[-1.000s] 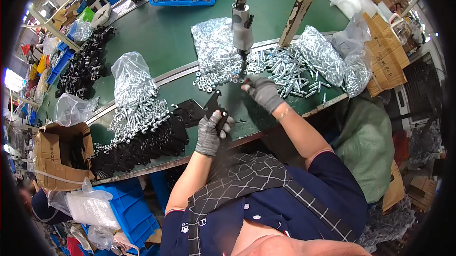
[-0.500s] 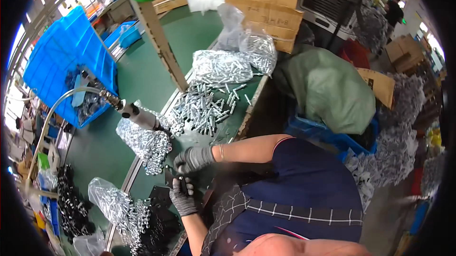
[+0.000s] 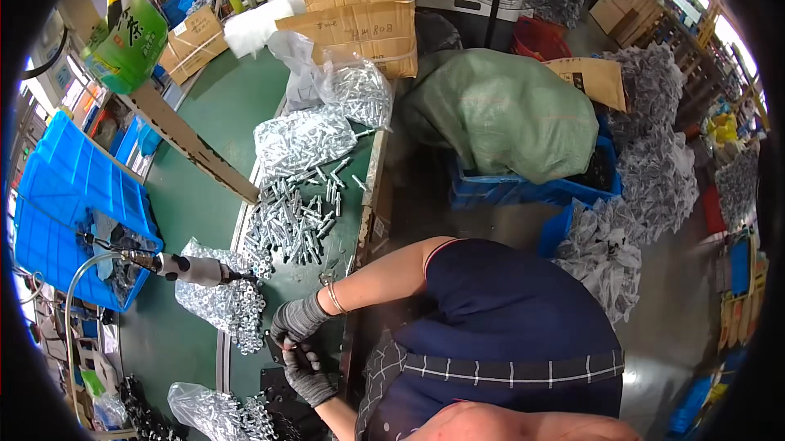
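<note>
Both my hands wear grey knitted gloves and work close together at the bench edge. My right hand (image 3: 299, 320), the upper one in the head view, has its fingers curled down around a small black flat part (image 3: 276, 346). Just below it, my left hand (image 3: 309, 377) pinches the same part, its bare fingertips showing; the gloves hide most of the part. More black plates (image 3: 282, 396) lie beside my left hand. A pile of small metal nuts (image 3: 245, 322) spills from a clear bag near my right hand. Beyond it lies a heap of silver bolts (image 3: 294, 220).
A hose-fed power driver (image 3: 192, 269) hangs over the nuts. A blue crate (image 3: 69, 212) stands at the left. A post (image 3: 192, 150) rises from the green bench (image 3: 200, 195). Bagged bolts (image 3: 302, 142) and cartons (image 3: 352, 32) sit farther back. A green sack (image 3: 507, 118) lies at the right.
The whole view has swung, so the bench things now sit farther left. My hands have drawn together, and the black part is more covered by the gloves.
</note>
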